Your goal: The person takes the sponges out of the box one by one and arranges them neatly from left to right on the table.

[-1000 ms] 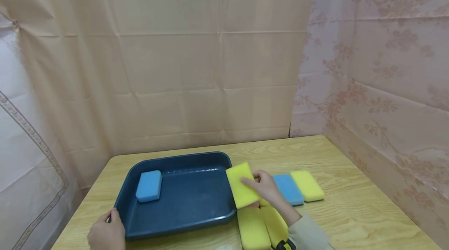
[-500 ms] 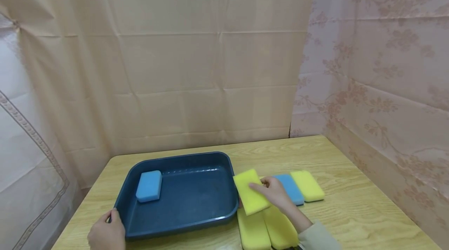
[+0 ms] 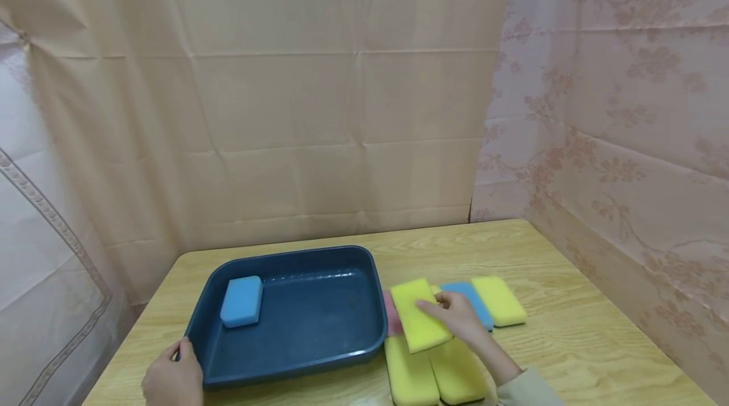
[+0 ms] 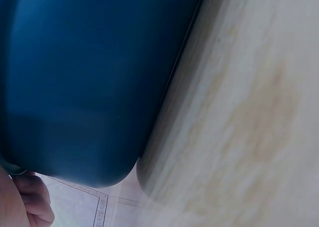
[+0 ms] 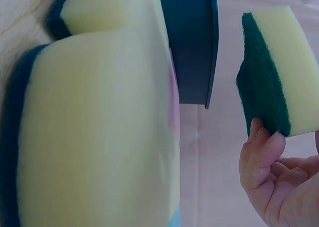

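Observation:
My right hand point(image 3: 460, 319) pinches a yellow sponge point(image 3: 418, 316) at its right edge, raised over other sponges to the right of the tray. In the right wrist view the held sponge point(image 5: 286, 72) shows a dark green scouring layer. At the front left corner of the dark blue tray point(image 3: 302, 368), my left hand point(image 3: 173, 375) grips the rim. Inside the tray, towards its left wall, lies a blue sponge point(image 3: 242, 301). A pink sponge point(image 3: 393, 314) is partly hidden behind the held one. Two yellow sponges lie below it, the left sponge point(image 3: 409, 374) and the right sponge point(image 3: 460, 373).
Farther right on the wooden table point(image 3: 569, 343), another blue sponge point(image 3: 469, 301) lies against a yellow sponge point(image 3: 499, 301). A beige curtain point(image 3: 330, 109) hangs behind the table, and a floral cloth point(image 3: 626, 140) covers the right side.
My right hand has carried the yellow sponge rightward and slightly down, off the tray's right rim, uncovering part of the pink sponge. My left hand has stayed on the rim.

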Tool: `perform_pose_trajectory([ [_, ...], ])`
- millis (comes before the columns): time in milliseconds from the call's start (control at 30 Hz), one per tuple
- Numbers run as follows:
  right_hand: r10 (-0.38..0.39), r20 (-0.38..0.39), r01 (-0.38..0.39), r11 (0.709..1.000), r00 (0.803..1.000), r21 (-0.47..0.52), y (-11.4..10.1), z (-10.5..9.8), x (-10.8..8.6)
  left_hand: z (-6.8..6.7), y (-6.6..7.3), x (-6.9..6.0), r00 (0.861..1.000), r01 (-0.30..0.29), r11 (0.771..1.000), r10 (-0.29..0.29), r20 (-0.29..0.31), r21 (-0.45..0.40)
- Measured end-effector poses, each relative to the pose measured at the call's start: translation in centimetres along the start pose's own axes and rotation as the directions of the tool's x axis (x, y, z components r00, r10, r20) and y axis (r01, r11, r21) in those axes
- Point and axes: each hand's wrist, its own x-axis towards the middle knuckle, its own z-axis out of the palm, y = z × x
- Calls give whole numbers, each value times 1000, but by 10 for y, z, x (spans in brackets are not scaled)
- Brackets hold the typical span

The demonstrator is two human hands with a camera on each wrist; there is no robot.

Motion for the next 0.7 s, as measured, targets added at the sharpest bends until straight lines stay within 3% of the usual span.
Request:
perform_pose_trajectory([
  [300,-25,69,23,999,997,33,10,-16,-7,2,1,0,1000,14,1000,-14,-2,18],
  [700,50,-3,-50,998,999,-27,21,-29,-14,1,1,1,1000,4,1000,-4,5,19],
])
